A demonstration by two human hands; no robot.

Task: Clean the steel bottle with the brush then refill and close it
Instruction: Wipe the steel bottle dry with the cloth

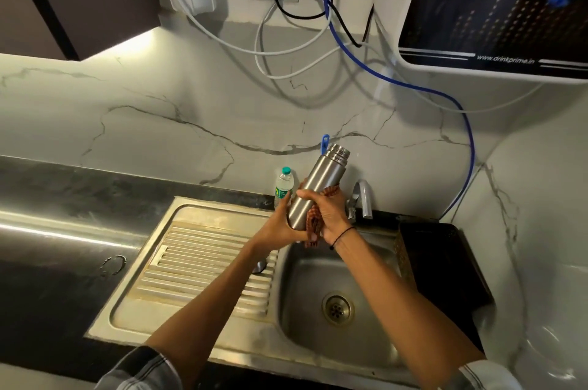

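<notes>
Steel bottle held over the sink, uncapped, both hands on it.
Sink (203, 330) with ribbed drainboard left, basin right; tap (362, 197) behind. Steel bottle (316, 187) tilted, open threaded mouth up and away, above the basin's back edge. Left hand (281, 224) grips its base; right hand (331, 213) wraps the body with a reddish cloth (313, 224). Small plastic bottle (283, 184) stands behind, by the wall.

Dim kitchen, under-cabinet glow upper left, counter (63, 224) glare, wide-angle bending
</notes>
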